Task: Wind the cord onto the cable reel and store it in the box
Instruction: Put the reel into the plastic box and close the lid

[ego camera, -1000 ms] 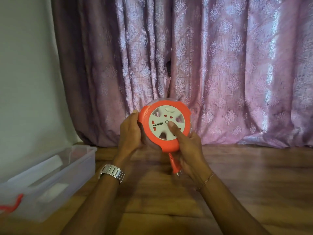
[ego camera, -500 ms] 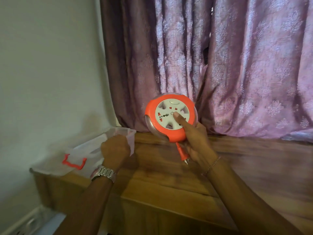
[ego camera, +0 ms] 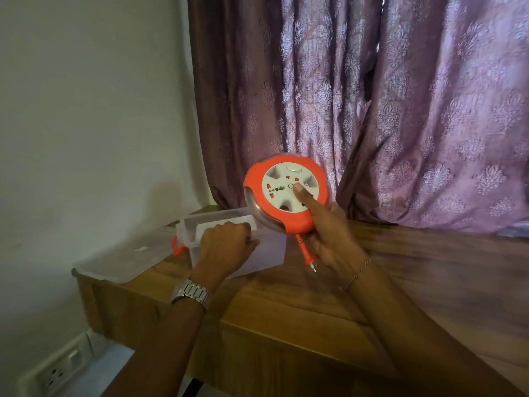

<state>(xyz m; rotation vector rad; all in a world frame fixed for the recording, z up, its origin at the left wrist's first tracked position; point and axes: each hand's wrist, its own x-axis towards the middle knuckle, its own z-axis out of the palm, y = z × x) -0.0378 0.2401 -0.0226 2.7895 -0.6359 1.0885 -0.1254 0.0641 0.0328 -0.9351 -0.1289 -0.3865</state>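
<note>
Right hand: the right hand [ego camera: 329, 233] is lifted above the wooden surface [ego camera: 315, 296]. It holds the cable reel [ego camera: 286, 193] from below, and its thumb lies flat on the white face.
Left hand: the left hand [ego camera: 226, 245] reaches forward and grips the near rim of the box [ego camera: 266, 250] with curled fingers.
Cable reel: round, orange with a white middle. It is tilted so its face looks back at the person. It is up in the air, just above the right end of the box.
Cord: the short orange end with the plug [ego camera: 307, 259] hangs down from the reel, beside the right palm.
Box: clear plastic, open on top, on the left part of the surface near the wall.
Lid: a clear lid [ego camera: 123, 259] with an orange clip lies just left of the box.
Wrists: a metal watch [ego camera: 191, 292] on the left, a thin bracelet [ego camera: 357, 273] on the right.
</note>
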